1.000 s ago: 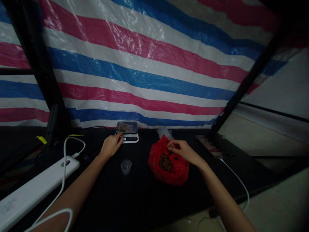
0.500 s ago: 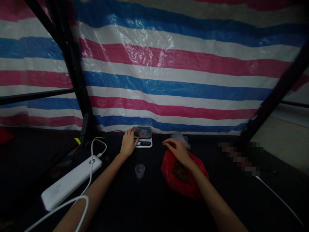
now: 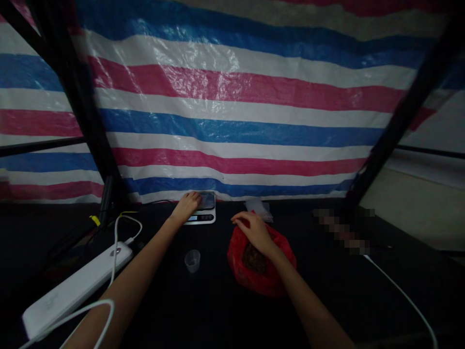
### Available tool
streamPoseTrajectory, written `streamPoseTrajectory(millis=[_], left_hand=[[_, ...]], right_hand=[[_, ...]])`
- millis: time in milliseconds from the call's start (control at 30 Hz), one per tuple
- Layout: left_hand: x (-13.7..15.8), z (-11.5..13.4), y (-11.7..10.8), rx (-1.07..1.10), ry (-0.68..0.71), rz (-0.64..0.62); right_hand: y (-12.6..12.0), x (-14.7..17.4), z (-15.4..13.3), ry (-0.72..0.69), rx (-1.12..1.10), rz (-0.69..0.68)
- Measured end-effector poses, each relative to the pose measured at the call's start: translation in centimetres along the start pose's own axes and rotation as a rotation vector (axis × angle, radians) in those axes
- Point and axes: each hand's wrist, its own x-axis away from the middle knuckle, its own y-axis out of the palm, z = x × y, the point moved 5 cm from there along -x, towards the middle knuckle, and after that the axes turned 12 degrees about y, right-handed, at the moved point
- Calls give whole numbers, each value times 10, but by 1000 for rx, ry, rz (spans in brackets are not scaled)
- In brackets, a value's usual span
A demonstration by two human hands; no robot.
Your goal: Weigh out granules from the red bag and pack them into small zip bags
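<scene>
Red plastic — a crumpled bag (image 3: 267, 271) holding dark, crumbly material — is seen on the black counter (image 3: 218, 310), and the right hand (image 3: 253, 231) is laid over its open mouth, fingers loosely curled; whether anything is pinched cannot be told. The left hand (image 3: 186, 206) is rested on the left edge of a small digital scale (image 3: 202, 211) at the counter's back, fingers together over a clear packet (image 3: 205, 199) lying on its platform. Between the arms a small clear cup (image 3: 192, 261) is stood upright. A white power strip (image 3: 72, 288) lies to the left.
</scene>
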Motion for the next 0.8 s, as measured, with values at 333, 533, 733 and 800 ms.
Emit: streamPoseTrajectory(millis=[333,533,733,800], left_hand=[[39,8,-50,-45,-329,376],[41,71,-50,183,-222,496],[37,82,-44,308,-220,501],[40,78,-38,335,-229,496]], right_hand=[[5,6,-8,30,-47,45],[23,17,-14,7,120,51],[25,12,-4,52,117,31],[23,12,-5,55,113,29]])
